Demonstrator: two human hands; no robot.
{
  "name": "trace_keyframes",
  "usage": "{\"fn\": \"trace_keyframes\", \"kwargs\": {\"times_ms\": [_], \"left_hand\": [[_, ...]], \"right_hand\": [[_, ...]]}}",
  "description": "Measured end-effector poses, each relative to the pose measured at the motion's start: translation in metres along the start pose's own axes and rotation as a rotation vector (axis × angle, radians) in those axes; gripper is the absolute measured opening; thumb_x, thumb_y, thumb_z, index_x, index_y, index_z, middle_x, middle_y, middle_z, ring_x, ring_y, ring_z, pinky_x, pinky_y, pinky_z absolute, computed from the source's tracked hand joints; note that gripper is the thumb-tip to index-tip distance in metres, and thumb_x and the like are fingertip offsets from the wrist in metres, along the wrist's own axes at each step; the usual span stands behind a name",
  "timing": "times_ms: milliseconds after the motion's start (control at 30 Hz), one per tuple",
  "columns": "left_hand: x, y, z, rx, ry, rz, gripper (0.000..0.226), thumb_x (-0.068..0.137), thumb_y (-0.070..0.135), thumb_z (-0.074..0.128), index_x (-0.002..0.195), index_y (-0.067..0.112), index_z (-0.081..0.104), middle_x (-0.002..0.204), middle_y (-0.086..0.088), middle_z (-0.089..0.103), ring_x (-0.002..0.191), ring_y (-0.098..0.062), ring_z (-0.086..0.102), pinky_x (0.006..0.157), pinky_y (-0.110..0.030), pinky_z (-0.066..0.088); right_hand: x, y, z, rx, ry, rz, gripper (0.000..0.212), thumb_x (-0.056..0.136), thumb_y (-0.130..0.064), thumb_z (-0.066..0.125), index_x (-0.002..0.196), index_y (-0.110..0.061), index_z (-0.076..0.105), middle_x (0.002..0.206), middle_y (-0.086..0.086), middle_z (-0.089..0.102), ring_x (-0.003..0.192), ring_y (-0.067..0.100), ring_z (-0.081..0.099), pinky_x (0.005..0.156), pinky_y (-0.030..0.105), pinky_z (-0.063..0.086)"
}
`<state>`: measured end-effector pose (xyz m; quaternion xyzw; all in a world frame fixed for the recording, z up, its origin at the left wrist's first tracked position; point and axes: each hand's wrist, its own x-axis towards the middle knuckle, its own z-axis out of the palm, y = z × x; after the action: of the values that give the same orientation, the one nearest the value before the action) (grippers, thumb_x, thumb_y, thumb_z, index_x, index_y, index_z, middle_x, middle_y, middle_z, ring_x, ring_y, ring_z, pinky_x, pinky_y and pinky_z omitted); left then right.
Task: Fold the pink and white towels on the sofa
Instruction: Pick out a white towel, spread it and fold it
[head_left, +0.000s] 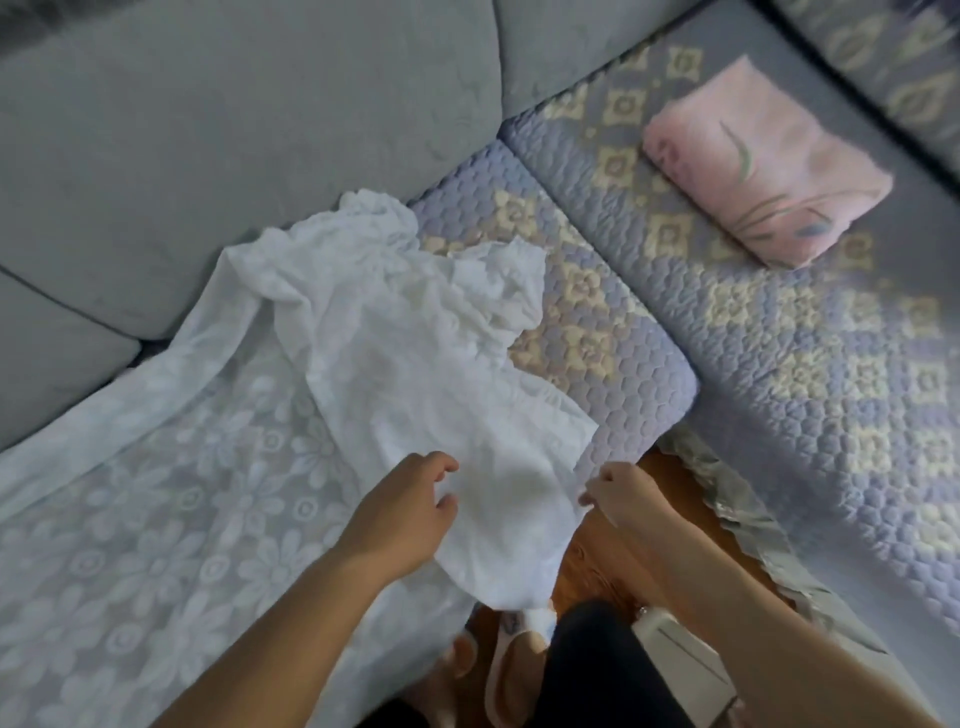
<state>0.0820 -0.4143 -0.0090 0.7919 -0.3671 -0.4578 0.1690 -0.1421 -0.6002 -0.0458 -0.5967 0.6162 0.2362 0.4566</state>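
Note:
A white towel (415, 364) lies crumpled on the sofa seat, its near end hanging over the front edge toward the floor. My left hand (405, 506) rests on its near part with fingers loosely curled; whether it grips the cloth is unclear. My right hand (621, 491) pinches the towel's right edge near the sofa's front. A pink towel (763, 166) with a green and blue flower print lies folded into a rectangle on the seat at the upper right, away from both hands.
The sofa has grey back cushions (249, 130) and a quilted lilac seat cover (779, 364) with cream flower squares. A white lace cover (156, 519) drapes the left seat. Wooden floor (613, 561), my slippered feet and a white object (680, 654) lie below.

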Motion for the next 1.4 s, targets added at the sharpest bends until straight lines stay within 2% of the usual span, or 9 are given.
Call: {"fn": "trace_keyframes", "kwargs": {"times_ms": [133, 300, 400, 600, 767, 900, 1033, 1100, 1400], "left_hand": [[0.029, 0.041, -0.004, -0.013, -0.045, 0.092, 0.043, 0.098, 0.036, 0.055, 0.139, 0.043, 0.042, 0.132, 0.016, 0.048, 0.111, -0.005, 0.056, 0.093, -0.027, 0.050], [0.094, 0.062, 0.002, 0.131, 0.043, -0.084, 0.050, 0.098, 0.026, 0.049, 0.146, 0.032, 0.038, 0.134, 0.002, 0.047, 0.117, -0.020, 0.058, 0.091, -0.032, 0.049], [0.127, 0.055, 0.003, 0.221, 0.173, -0.281, 0.065, 0.096, 0.022, 0.049, 0.155, 0.035, 0.023, 0.128, -0.007, 0.045, 0.110, -0.030, 0.061, 0.088, -0.037, 0.049], [0.160, 0.070, -0.032, 0.568, -0.064, -0.340, 0.068, 0.098, 0.019, 0.044, 0.157, 0.040, 0.017, 0.139, -0.010, 0.038, 0.117, -0.029, 0.058, 0.092, -0.041, 0.049], [0.191, 0.167, -0.075, 0.215, -0.124, -0.085, 0.082, 0.089, 0.021, 0.065, 0.154, 0.047, 0.022, 0.147, 0.010, 0.032, 0.108, -0.015, 0.061, 0.086, -0.028, 0.052], [0.214, 0.276, -0.110, -0.314, -0.153, 0.064, 0.065, 0.067, 0.020, 0.064, 0.128, 0.040, 0.053, 0.091, 0.023, 0.065, 0.059, -0.005, 0.061, 0.055, -0.023, 0.049], [0.223, 0.318, -0.164, -0.364, 0.187, 0.012, 0.002, 0.071, 0.017, 0.060, 0.069, 0.018, 0.061, 0.051, 0.008, 0.057, 0.044, -0.011, 0.049, 0.046, -0.027, 0.040], [0.218, 0.309, -0.194, -0.378, 0.390, -0.044, 0.015, 0.082, 0.016, 0.062, 0.066, 0.018, 0.062, 0.055, -0.001, 0.052, 0.043, -0.015, 0.043, 0.045, -0.026, 0.031], [0.184, 0.265, -0.268, -0.788, 0.799, -0.196, 0.005, 0.097, 0.015, 0.055, 0.094, 0.017, 0.057, 0.078, -0.003, 0.059, 0.044, -0.019, 0.056, 0.047, -0.028, 0.045]], "right_hand": [[-0.003, -0.032, -0.052, 0.335, -0.119, -0.184, 0.018, 0.092, -0.014, 0.063, 0.075, -0.016, 0.059, 0.069, 0.003, 0.071, 0.073, 0.026, 0.072, 0.075, 0.048, 0.055], [0.065, -0.024, -0.027, -0.249, -0.311, -0.129, 0.043, 0.094, -0.025, 0.068, 0.133, -0.011, 0.054, 0.124, 0.008, 0.058, 0.110, 0.023, 0.059, 0.092, 0.033, 0.049], [0.088, 0.000, 0.002, -0.462, -0.283, -0.167, 0.030, 0.090, -0.040, 0.067, 0.113, -0.025, 0.054, 0.131, 0.004, 0.040, 0.123, 0.028, 0.045, 0.093, 0.033, 0.042], [0.090, -0.011, -0.082, -0.258, -0.462, -0.262, 0.016, 0.090, -0.022, 0.061, 0.078, -0.020, 0.052, 0.084, 0.001, 0.054, 0.069, 0.011, 0.048, 0.063, 0.029, 0.041], [0.083, -0.125, -0.247, -0.084, -0.270, -0.626, 0.019, 0.099, -0.037, 0.059, 0.087, -0.025, 0.050, 0.072, -0.011, 0.055, 0.057, -0.005, 0.052, 0.049, 0.011, 0.039], [0.066, -0.229, -0.302, 0.140, -0.505, -0.968, 0.009, 0.095, -0.025, 0.069, 0.092, -0.023, 0.061, 0.074, -0.017, 0.065, 0.064, -0.005, 0.058, 0.061, 0.015, 0.044], [0.097, -0.272, -0.321, 0.946, -0.795, -0.782, 0.015, 0.100, -0.016, 0.054, 0.115, -0.015, 0.056, 0.101, 0.002, 0.072, 0.088, 0.017, 0.069, 0.082, 0.030, 0.055], [0.128, -0.259, -0.316, 1.099, -0.740, -0.627, 0.025, 0.105, -0.021, 0.046, 0.129, -0.016, 0.051, 0.120, 0.007, 0.066, 0.108, 0.023, 0.064, 0.103, 0.040, 0.047], [0.133, -0.161, -0.113, 0.156, -0.648, -0.378, 0.086, 0.081, -0.045, 0.081, 0.153, -0.024, 0.038, 0.148, -0.001, 0.043, 0.128, 0.018, 0.048, 0.099, 0.034, 0.045]]}}
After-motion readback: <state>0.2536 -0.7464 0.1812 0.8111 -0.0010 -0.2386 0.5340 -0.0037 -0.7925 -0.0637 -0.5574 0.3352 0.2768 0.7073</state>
